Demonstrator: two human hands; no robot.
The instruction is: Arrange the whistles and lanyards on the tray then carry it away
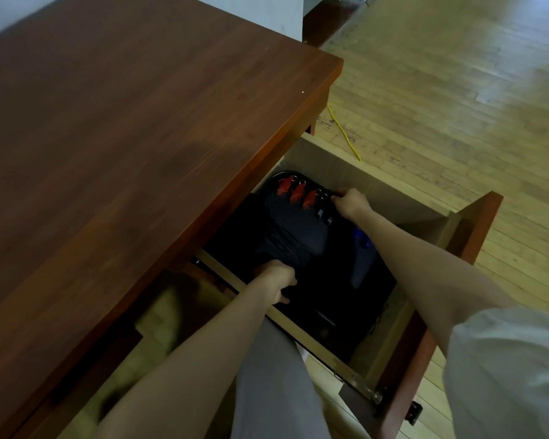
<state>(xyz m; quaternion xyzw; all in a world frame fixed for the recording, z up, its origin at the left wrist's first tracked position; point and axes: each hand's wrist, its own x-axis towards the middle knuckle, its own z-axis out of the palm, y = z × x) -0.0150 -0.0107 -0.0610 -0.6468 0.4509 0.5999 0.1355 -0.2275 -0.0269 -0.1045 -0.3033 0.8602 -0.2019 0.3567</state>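
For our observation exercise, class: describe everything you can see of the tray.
The tray is black and looks glossy, with rounded corners and a raised rim. It lies roughly level inside the open drawer under the desk. The left hand grips its near edge, the right hand its far right edge. Three red whistles sit in a row at its far end; dark lanyards lie across its middle. Whether it rests on the drawer floor cannot be told.

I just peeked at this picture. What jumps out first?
Three bright red whistles glow in a row at the far end of a dark round-cornered tray, down in the open pale-wood drawer. Both hands grip the tray: left hand at its near edge, right hand at its far right rim.
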